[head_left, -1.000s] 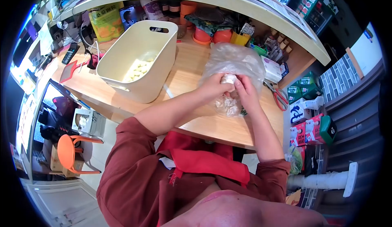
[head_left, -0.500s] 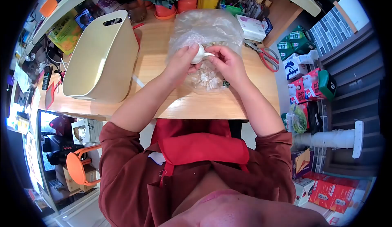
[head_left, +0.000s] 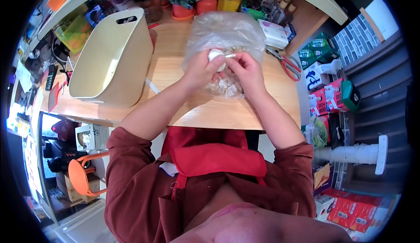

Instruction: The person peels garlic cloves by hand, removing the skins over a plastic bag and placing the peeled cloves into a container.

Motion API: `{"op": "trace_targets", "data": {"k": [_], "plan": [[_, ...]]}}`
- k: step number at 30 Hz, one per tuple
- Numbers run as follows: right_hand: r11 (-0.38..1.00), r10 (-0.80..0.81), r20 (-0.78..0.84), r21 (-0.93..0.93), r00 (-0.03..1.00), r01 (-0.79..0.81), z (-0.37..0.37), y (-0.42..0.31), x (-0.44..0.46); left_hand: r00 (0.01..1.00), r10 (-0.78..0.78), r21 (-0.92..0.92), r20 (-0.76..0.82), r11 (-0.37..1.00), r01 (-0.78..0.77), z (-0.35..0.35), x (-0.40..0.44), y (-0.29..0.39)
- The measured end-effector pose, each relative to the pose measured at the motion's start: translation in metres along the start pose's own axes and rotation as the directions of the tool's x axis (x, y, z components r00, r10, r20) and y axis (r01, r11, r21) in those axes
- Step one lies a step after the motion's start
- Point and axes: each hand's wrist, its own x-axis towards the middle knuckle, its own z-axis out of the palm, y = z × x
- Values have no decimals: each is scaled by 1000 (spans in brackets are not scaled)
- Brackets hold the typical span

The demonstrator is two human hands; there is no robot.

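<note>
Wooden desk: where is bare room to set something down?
Bare wood shows between the cream bin and plastic bag, along the near edge before the bag, and between the right forearm and red-handled scissors. Crowded: the back, with orange pots and brown-capped bottles.

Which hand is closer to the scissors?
Right. The right hand is just left of the scissors; the left hand, holding the white bulb, is farther left.

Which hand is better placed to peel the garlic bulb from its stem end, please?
Probably the right hand: it pinches at the stem end, while the left hand holds the garlic bulb.
</note>
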Motion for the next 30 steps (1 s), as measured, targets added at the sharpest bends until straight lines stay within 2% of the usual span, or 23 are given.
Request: {"op": "trace_targets", "data": {"k": [4,5,8,12,18,24,27,30], "plan": [[999,44,-2,-5,999,-44,-2,3,-1,999,16,155,-40,988,-9,4,-6,9],[999,43,0,6,999,-43,-2,3,-1,999,5,129,-48,992,1,6,-7,13],[996,80,-1,39,997,-80,-2,4,1,991,112,325,-75,942,-81,4,-5,2],[973,99,-5,208,995,-96,4,4,5,983,162,346,-88,930,-122,5,-5,-7],[909,226,33,351,974,-223,14,-9,5,924,367,575,-106,781,-244,8,-8,-7],[915,274,110,277,956,-294,9,-7,14,970,227,376,-84,909,-180,4,-6,-5],[940,257,137,196,957,-281,4,-6,13,961,254,384,-110,903,-194,6,-7,-5],[943,196,155,242,968,-229,-1,7,12,974,209,431,-87,890,-152,7,-8,-5]]}}
